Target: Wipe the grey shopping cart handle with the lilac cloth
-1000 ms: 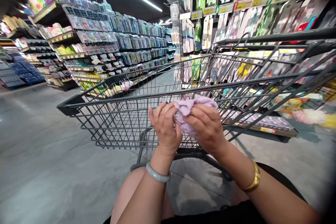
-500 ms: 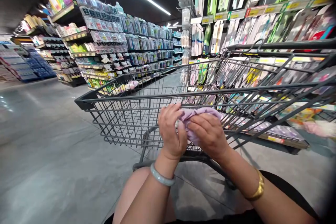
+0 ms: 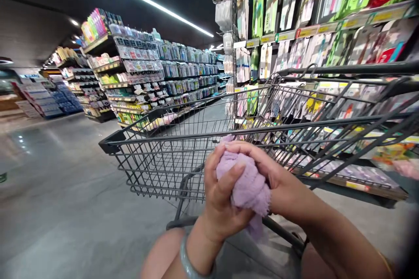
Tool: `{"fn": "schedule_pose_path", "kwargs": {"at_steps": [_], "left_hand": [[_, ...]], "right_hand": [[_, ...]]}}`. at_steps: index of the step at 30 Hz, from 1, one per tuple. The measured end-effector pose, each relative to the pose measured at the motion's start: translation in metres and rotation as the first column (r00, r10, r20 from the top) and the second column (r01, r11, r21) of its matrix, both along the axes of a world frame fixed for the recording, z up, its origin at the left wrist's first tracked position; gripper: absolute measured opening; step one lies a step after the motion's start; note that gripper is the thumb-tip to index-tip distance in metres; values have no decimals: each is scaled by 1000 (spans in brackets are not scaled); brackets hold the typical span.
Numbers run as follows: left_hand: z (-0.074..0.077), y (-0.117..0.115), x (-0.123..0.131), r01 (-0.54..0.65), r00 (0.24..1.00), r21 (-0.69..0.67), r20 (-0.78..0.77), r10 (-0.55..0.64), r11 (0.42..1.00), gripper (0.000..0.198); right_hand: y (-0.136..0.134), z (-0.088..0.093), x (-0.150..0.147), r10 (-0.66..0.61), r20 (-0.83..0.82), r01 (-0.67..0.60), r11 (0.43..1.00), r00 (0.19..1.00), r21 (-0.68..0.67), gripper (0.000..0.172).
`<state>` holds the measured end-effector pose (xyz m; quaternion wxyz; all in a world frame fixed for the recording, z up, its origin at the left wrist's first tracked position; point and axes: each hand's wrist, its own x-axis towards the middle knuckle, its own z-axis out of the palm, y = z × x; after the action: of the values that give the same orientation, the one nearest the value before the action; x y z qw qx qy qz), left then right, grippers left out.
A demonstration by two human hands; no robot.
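A crumpled lilac cloth [image 3: 247,183] is bunched between my two hands in front of the shopping cart [image 3: 190,139]. My left hand [image 3: 218,202] wraps it from the left and below, the thumb pressed across its front. From the right and above, my right hand [image 3: 266,163] curls over the cloth, its fingers reaching along the top. One end of the cloth hangs below my palms, and a small tip shows above my fingers near the cart's top rail. Both hands are on the near side of the cart's wire wall.
The grey wire cart stands sideways close before me. Behind it on the right rises a shelf rack [image 3: 288,37] of packaged toothbrushes. Further shelves [image 3: 137,65] run along the aisle at left. Grey floor [image 3: 72,192] stretches to the left, and my knee [image 3: 163,248] is below.
The cloth has been gathered from the cart's rail into a bundle between my hands, nearer to me. My right hand has turned over its top. The view has shifted slightly.
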<state>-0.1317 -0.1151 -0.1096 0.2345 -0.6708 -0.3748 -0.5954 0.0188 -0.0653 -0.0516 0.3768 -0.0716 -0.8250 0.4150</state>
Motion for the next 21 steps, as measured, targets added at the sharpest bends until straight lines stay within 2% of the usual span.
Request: {"fn": "schedule_pose_path", "kwargs": {"at_steps": [2, 4, 6, 8, 9, 10, 12, 13, 14, 15, 16, 18, 21], "left_hand": [[3, -2, 2, -47, 999, 29, 19, 47, 998, 60], [6, -6, 3, -71, 997, 51, 31, 69, 996, 55], [12, -11, 4, -80, 996, 45, 35, 79, 996, 50], [20, -15, 6, -104, 993, 21, 63, 103, 994, 39], [27, -15, 9, -114, 989, 11, 92, 113, 993, 35], [35, -14, 12, -122, 984, 15, 132, 119, 992, 32], [56, -5, 23, -131, 976, 46, 184, 120, 990, 30], [69, 2, 31, -135, 976, 71, 179, 121, 988, 31], [83, 13, 40, -140, 982, 90, 144, 126, 986, 33], [96, 25, 49, -147, 986, 116, 94, 136, 982, 34], [108, 38, 60, -141, 990, 123, -6, 142, 982, 33], [126, 65, 82, -139, 971, 122, -178, 160, 983, 27], [132, 91, 107, -210, 886, -86, -437, 153, 974, 33]], "right_hand": [[-2, 7, 4, 30, 3, -31, 999, 1000, 43, 69], [-6, 13, 14, -14, 30, 8, 980, 999, 198, 74], [-6, 19, 29, -118, 55, 86, 912, 991, 400, 75], [0, 23, 50, -259, -36, 239, 817, 965, 525, 60], [6, 24, 60, -347, -156, 374, 759, 925, 533, 48], [15, 25, 69, -444, -307, 540, 679, 842, 498, 38], [36, 24, 84, -599, -565, 822, 451, 567, 347, 27], [48, 23, 89, -643, -627, 898, 333, 440, 288, 26], [60, 21, 92, -672, -649, 934, 238, 357, 267, 26], [71, 18, 94, -695, -643, 943, 174, 321, 283, 27], [80, 15, 94, -709, -630, 938, 138, 318, 318, 26], [95, 8, 94, -709, -621, 923, 111, 334, 370, 25], [106, -2, 94, -653, -677, 927, 111, 340, 358, 28]]}}
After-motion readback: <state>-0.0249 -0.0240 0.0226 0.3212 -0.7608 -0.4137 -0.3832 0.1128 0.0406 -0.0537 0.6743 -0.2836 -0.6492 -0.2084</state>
